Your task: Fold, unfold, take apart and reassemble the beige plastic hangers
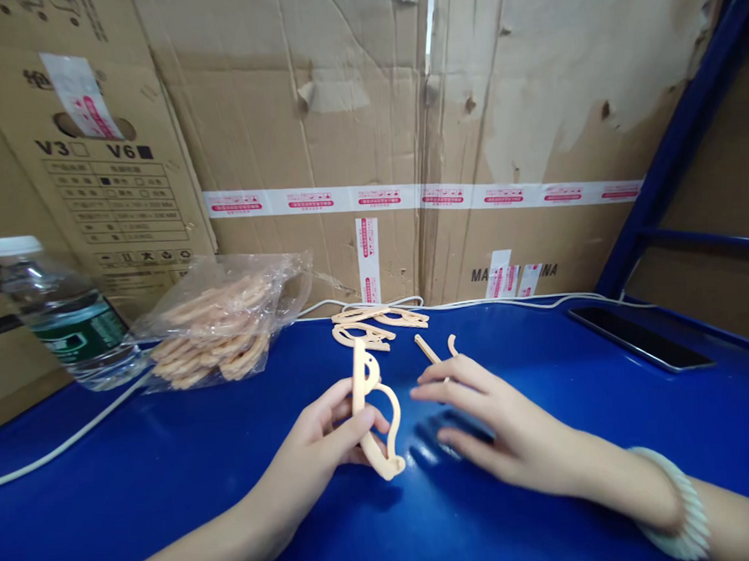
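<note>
My left hand (338, 429) is closed around a beige plastic hanger part (359, 390), a straight bar with a rounded eyelet and a curved strut, held tilted above the blue table. To its right, my right hand (488, 413) hovers with its fingers apart and holds nothing visible. Just beyond those fingers lie a thin beige bar (426, 348) and a curved hook-like end (452, 344); my hand hides the rest, so I cannot tell whether they join. Several flat beige hanger parts (361, 335) lie behind my left hand.
A clear plastic bag (226, 322) full of similar beige parts sits at the left, beside a water bottle (78, 317). A phone (641, 338) lies at the right. Cardboard (354, 139) walls the back of the blue table (189, 466), with a white cable (75, 443) along it.
</note>
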### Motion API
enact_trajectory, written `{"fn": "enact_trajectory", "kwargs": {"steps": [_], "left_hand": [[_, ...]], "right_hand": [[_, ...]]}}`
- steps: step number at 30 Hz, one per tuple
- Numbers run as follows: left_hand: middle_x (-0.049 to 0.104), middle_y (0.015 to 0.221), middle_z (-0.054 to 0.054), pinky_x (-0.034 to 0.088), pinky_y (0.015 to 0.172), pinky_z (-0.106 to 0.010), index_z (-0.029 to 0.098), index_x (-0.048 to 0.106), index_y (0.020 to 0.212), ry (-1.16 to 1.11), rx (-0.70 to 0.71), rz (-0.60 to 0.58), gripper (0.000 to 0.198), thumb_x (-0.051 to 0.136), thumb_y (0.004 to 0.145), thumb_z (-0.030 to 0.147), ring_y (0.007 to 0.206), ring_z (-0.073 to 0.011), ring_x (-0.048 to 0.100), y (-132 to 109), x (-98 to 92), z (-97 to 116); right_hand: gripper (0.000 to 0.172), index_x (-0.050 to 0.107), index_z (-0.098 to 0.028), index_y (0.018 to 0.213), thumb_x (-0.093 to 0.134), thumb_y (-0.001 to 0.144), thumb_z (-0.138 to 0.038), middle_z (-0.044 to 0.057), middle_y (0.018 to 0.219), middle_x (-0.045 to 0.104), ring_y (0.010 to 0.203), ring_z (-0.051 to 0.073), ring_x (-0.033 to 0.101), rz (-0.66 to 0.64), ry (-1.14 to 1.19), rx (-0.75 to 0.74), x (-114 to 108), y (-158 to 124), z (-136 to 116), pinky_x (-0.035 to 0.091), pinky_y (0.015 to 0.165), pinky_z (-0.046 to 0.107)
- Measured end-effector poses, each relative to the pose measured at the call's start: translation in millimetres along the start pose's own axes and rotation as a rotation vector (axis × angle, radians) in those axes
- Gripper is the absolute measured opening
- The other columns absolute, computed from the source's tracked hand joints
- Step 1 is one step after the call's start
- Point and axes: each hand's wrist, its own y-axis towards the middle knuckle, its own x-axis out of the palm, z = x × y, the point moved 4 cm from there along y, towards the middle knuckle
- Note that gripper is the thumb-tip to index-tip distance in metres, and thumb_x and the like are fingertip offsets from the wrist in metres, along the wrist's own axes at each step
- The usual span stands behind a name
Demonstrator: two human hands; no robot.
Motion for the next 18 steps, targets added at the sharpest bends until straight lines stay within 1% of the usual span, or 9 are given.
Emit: {"fn": "enact_trajectory", "kwargs": {"steps": [2, 4, 8, 11, 15, 18], "left_hand": [[0.065, 0.081, -0.002, 0.057, 0.065, -0.031, 0.018, 0.061, 0.102, 0.029, 0.040, -0.010, 0.033, 0.072, 0.078, 0.038, 0.063, -0.0182, 0.067, -2, 1.6, 1], [0.064, 0.083, -0.001, 0.056, 0.064, -0.028, 0.020, 0.062, 0.105, 0.074, 0.094, -0.016, 0.031, 0.070, 0.081, 0.037, 0.064, -0.0165, 0.066, -4, 3.3, 3], [0.063, 0.088, -0.001, 0.056, 0.066, -0.025, 0.022, 0.064, 0.105, 0.165, 0.168, 0.004, 0.024, 0.066, 0.085, 0.033, 0.071, -0.0161, 0.064, -7, 4.7, 8], [0.063, 0.092, -0.002, 0.056, 0.067, -0.026, 0.023, 0.062, 0.111, 0.202, 0.180, -0.010, 0.025, 0.063, 0.087, 0.031, 0.073, -0.0169, 0.064, -8, 5.8, 7], [0.065, 0.100, -0.004, 0.057, 0.072, -0.029, 0.024, 0.060, 0.116, 0.229, 0.169, -0.054, 0.030, 0.062, 0.088, 0.032, 0.081, -0.0203, 0.066, -10, 8.1, 3], [0.066, 0.105, -0.005, 0.057, 0.072, -0.029, 0.024, 0.060, 0.117, 0.242, 0.161, -0.048, 0.029, 0.061, 0.089, 0.032, 0.083, -0.0210, 0.066, -11, 7.7, 1]], "right_hand": [[0.041, 0.049, -0.022, 0.135, 0.051, 0.093, -0.020, 0.013, 0.136, 0.048, 0.123, 0.025, 0.045, -0.038, -0.076, -0.102, 3, 0, -21, 0.042, 0.102, 0.043], [0.042, 0.050, -0.022, 0.134, 0.051, 0.093, -0.021, 0.014, 0.138, 0.047, 0.122, 0.028, 0.045, -0.054, -0.168, -0.157, 6, 0, -32, 0.043, 0.100, 0.047], [0.039, 0.054, -0.021, 0.130, 0.052, 0.091, -0.022, 0.015, 0.136, 0.049, 0.121, 0.030, 0.047, -0.024, -0.234, -0.139, 8, 0, -32, 0.044, 0.098, 0.047], [0.040, 0.052, -0.020, 0.132, 0.049, 0.093, -0.022, 0.014, 0.139, 0.048, 0.122, 0.030, 0.045, -0.008, -0.242, -0.167, 8, -1, -31, 0.042, 0.100, 0.047], [0.038, 0.051, -0.020, 0.132, 0.045, 0.095, -0.020, 0.007, 0.144, 0.048, 0.121, 0.028, 0.045, -0.110, -0.218, -0.209, 11, -2, -35, 0.040, 0.100, 0.045], [0.037, 0.051, -0.019, 0.132, 0.045, 0.095, -0.021, 0.009, 0.138, 0.051, 0.121, 0.027, 0.045, -0.153, -0.158, -0.189, 13, -1, -35, 0.040, 0.100, 0.044]]}}
